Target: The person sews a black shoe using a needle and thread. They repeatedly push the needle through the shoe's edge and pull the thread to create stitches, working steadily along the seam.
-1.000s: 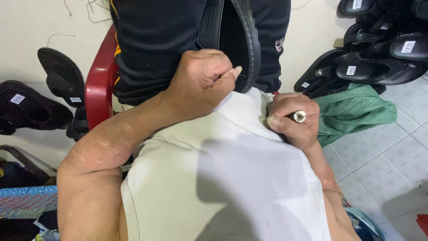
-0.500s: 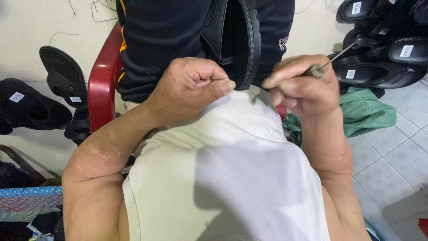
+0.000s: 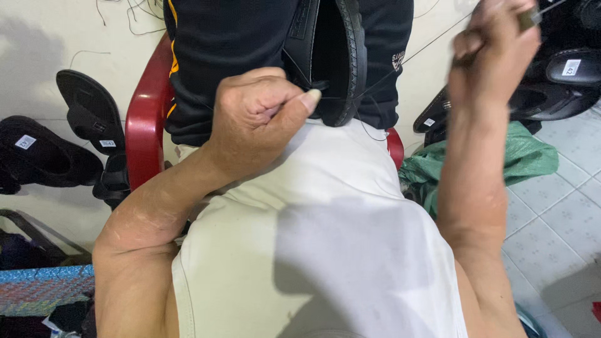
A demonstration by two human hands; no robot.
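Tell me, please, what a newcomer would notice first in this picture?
Probably the left hand at centre, pinching a black sandal held between the knees. Next, the blurred right hand raised at top right, drawing a dark thread taut from the sandal. A red chair shows at left.

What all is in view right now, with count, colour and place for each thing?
Black rubber sandal sole: one, black, held upright between the knees.
Thin dark thread: one, taut from the sole to the right hand.
Red plastic chair: one, red, under the person.
Loose black sandals on the left floor: at least three, black.
Black sandals at the right: several, black, piled.
Green cloth: one, green, on the tiled floor.
Left hand: fist braced against the sole.
Right hand: raised, blurred, pulling the thread with a small tool.
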